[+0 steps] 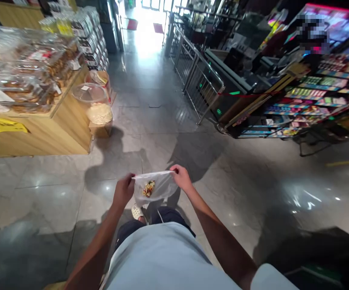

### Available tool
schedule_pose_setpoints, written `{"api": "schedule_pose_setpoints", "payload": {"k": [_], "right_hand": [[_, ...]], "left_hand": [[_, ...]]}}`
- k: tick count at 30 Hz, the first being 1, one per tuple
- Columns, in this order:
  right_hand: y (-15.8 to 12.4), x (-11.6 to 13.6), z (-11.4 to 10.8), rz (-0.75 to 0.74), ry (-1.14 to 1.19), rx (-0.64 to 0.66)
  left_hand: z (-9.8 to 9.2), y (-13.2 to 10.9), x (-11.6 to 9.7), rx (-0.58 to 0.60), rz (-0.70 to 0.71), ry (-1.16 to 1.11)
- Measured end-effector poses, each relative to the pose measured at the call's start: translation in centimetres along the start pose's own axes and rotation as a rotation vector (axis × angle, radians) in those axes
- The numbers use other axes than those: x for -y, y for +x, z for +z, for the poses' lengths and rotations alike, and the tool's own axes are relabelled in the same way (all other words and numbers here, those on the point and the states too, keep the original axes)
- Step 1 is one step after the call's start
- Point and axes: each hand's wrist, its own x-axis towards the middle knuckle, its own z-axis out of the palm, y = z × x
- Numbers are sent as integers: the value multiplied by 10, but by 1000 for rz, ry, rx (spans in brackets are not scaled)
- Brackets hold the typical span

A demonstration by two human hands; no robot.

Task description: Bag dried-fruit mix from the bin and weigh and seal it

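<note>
A clear plastic bag [165, 187] is stretched between my hands in front of my body. My left hand [124, 189] pinches its left top corner, and my right hand [181, 177] grips the right top corner. Inside the bag, toward the left, lies a small clump of mixed yellow, brown and reddish pieces [148, 188], too small to name. The top edge of the bag is pulled nearly straight. Below it show dark shorts and one white perforated shoe [137, 212].
A wooden display counter [71, 110] with clear-lidded food packs stands at the left, boxes and a clear tub [90, 93] beside it. Metal railings [197, 76] and a checkout counter [231, 72] run along the right. Stocked shelves [310, 96] and a person stand farther right. Grey tiled floor [150, 125] leads to a bright doorway.
</note>
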Motion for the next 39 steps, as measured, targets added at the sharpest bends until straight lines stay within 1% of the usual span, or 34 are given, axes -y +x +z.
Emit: {"api": "schedule_pose_setpoints", "payload": {"k": [1, 3, 6, 8, 10, 12, 15, 17, 19, 21, 23, 25, 26, 27, 29, 31, 32, 34, 36, 37, 39], "right_hand": [[21, 4, 6, 13, -63, -54], [63, 12, 19, 72, -169, -87], [127, 17, 35, 167, -224, -30], [172, 17, 43, 167, -245, 23], [222, 14, 49, 125, -273, 66], [275, 12, 55, 59, -280, 90], [355, 18, 68, -100, -243, 107], [407, 30, 78, -168, -220, 92], [457, 49, 84, -185, -227, 76], [507, 69, 86, -158, -237, 65], [558, 86, 85, -107, -201, 46], [610, 99, 83, -15, -81, 22], [636, 103, 83, 45, 0, 18], [662, 107, 83, 102, 74, 16], [710, 113, 84, 200, 197, 14], [753, 121, 86, 258, 277, -4], [773, 126, 87, 275, 303, -20], [811, 135, 85, 314, 349, -58], [847, 145, 80, 356, 357, -102], [865, 148, 76, 373, 354, -127], [902, 153, 66, 386, 327, -187]], "left_hand": [[-4, 28, -4, -4, -42, -70], [-10, 82, -12, -25, -136, -233], [-18, 165, -17, -83, -224, -450], [-23, 221, -14, -99, -223, -474], [-28, 278, -10, -76, -179, -397], [-31, 335, -8, -19, -121, -304], [-32, 419, -13, 55, -71, -244], [-31, 472, -22, 64, -61, -218], [-31, 523, -33, 60, -47, -150], [-35, 572, -41, 69, 13, -20], [-41, 621, -43, 87, 116, 147], [-48, 671, -37, 103, 205, 285], [-51, 696, -30, 101, 218, 328], [-52, 721, -22, 91, 209, 352], [-50, 770, -2, 57, 143, 347], [-41, 817, 18, 39, 53, 288], [-35, 840, 27, 56, -3, 229], [-22, 883, 39, 145, -120, 70], [-11, 926, 44, 252, -206, -78], [-7, 948, 44, 289, -224, -127], [-4, 992, 38, 313, -218, -169]]}}
